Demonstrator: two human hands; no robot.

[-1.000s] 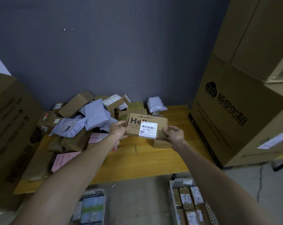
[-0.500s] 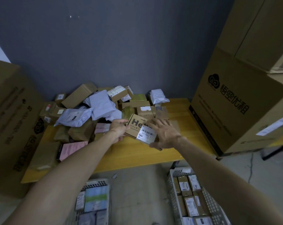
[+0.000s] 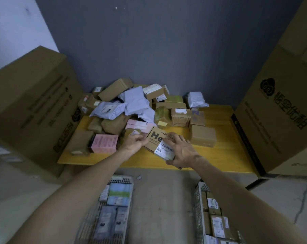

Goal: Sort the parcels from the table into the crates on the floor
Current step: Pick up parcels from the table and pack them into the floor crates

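Down from where both hands held it up a second ago, the brown "Hello" box [image 3: 155, 137] is now low over the near middle of the table [image 3: 223, 155], tilted, its white label turned toward the right hand.

Nearest, two pale mesh crates stand on the concrete floor. The left crate [image 3: 121, 179] holds soft packets, the right crate [image 3: 198, 192] brown labelled boxes.

Two bare forearms reach over them. The left hand [image 3: 133, 145] pinches the box's left corner with curled fingers. The right hand [image 3: 182, 152] grips it from above, fingers spread across the label and thumb hooked at the near edge (whether the box rests on the tabletop I cannot tell).

Just right of the hands one plain brown box [image 3: 203, 135] sits apart. Left of them lies one pink box [image 3: 105, 143], and a second pink parcel [image 3: 138, 124] lies a little farther back.

Beyond, the heap fills the far left of the table: many brown boxes and four pale mailer bags, one bag [image 3: 197, 99] off to the right.

Two big printed cartons flank the table, the left carton [image 3: 34, 106] and the right carton [image 3: 281, 111].
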